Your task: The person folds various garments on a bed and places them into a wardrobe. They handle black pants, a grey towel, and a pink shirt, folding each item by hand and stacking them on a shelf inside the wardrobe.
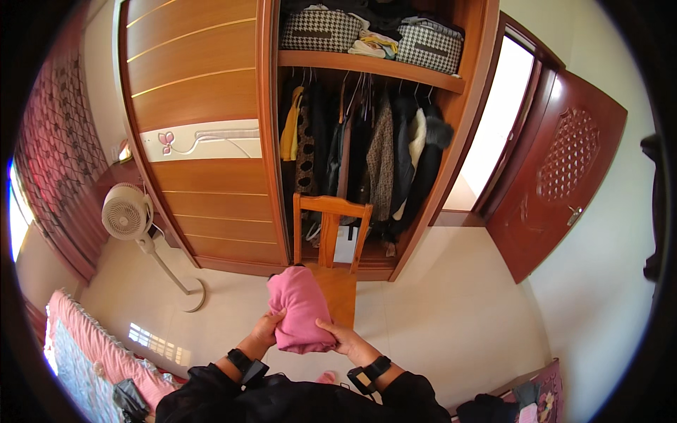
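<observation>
A folded pink cloth bundle (300,312) is held up in front of me, between both hands. My left hand (268,327) grips its left edge, thumb on top. My right hand (338,335) has hold of the lower right edge, its thumb also on top and its other fingers hidden beneath. Something dark shows behind the bundle's upper end. Past the bundle stands a wooden chair (341,296), its seat partly covered from view by the cloth.
An open wardrobe (370,63) holds hanging clothes (381,153) and two houndstooth storage boxes (322,30) (429,45). A fan (127,214) stands left. A bed (106,349) is lower left, dark clothes (486,410) lie lower right, and a red door (566,174) stands at right.
</observation>
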The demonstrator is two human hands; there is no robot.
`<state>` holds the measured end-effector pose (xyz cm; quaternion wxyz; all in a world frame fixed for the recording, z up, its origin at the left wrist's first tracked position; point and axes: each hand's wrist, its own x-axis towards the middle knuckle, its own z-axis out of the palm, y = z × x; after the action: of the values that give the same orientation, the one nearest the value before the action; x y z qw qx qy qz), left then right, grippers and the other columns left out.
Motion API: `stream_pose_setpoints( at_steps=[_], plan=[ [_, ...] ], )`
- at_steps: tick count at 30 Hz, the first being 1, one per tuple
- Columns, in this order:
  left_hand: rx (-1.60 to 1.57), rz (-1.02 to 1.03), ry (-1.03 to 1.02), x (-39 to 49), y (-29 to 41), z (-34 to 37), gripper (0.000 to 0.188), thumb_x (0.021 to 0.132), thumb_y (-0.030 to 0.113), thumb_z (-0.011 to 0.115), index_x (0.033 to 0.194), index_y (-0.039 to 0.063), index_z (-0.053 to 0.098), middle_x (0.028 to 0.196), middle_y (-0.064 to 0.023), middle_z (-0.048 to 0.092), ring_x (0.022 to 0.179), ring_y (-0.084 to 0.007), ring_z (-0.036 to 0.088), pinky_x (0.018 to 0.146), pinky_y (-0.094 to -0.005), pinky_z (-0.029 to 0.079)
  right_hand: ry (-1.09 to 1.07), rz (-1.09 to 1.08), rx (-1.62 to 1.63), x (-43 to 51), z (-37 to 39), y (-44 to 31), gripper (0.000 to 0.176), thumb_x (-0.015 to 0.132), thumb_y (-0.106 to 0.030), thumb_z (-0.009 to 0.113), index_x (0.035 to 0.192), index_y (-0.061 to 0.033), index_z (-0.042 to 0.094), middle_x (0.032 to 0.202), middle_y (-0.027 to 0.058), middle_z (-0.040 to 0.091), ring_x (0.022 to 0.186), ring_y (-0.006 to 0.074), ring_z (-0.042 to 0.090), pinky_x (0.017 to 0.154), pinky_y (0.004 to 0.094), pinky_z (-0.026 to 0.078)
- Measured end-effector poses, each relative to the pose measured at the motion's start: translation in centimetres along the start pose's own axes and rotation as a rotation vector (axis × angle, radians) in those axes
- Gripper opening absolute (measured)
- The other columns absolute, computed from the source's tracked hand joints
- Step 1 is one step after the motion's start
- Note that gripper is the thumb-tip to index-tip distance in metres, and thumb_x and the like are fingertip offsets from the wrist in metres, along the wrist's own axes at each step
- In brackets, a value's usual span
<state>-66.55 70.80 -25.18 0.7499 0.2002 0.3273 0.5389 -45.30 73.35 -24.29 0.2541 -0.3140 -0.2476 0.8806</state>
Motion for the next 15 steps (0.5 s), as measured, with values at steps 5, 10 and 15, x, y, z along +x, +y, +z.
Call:
stream_pose_setpoints(
  at_steps=[5, 10, 15],
  plan=[
    [-0.071, -0.099, -0.195, 2.6, 2.7, 3.4, 0.052, 0.087, 0.017, 0.060, 0.131, 0.002, 0.037, 0.126, -0.0154, 0.048, 0.112, -0.0286, 0.052, 0.098, -0.0428, 0.041, -0.054, -0.125, -0.097, -0.2, -0.5, -5.1, 0.065, 0.077, -0.011, 0.070, 0.132, -0.0035, 0.036, 0.117, 0.0126, 0.054, 0.104, 0.0243, 0.057, 0.083, 0.0339, 0.051],
    [0.187, -0.128, -0.233, 4.3, 5.0, 8.4, 0.062, 0.080, -0.001, 0.064, 0.134, 0.003, 0.032, 0.127, -0.0132, 0.047, 0.115, -0.0261, 0.049, 0.098, -0.0387, 0.043, -0.103, -0.142, -0.022, -3.1, -0.5, -9.5, 0.062, 0.083, -0.020, 0.064, 0.133, 0.0000, 0.032, 0.123, 0.0167, 0.050, 0.111, 0.0244, 0.053, 0.094, 0.0366, 0.046],
    [0.243, -0.206, -0.274, 6.7, 6.2, 11.9, 0.060, 0.082, 0.000, 0.062, 0.134, 0.001, 0.033, 0.127, -0.0128, 0.047, 0.116, -0.0244, 0.049, 0.098, -0.0371, 0.042, -0.229, -0.149, 0.337, -3.2, -1.4, -12.3, 0.061, 0.087, -0.027, 0.058, 0.133, 0.0030, 0.031, 0.128, 0.0193, 0.047, 0.116, 0.0289, 0.050, 0.100, 0.0396, 0.040]
  ],
)
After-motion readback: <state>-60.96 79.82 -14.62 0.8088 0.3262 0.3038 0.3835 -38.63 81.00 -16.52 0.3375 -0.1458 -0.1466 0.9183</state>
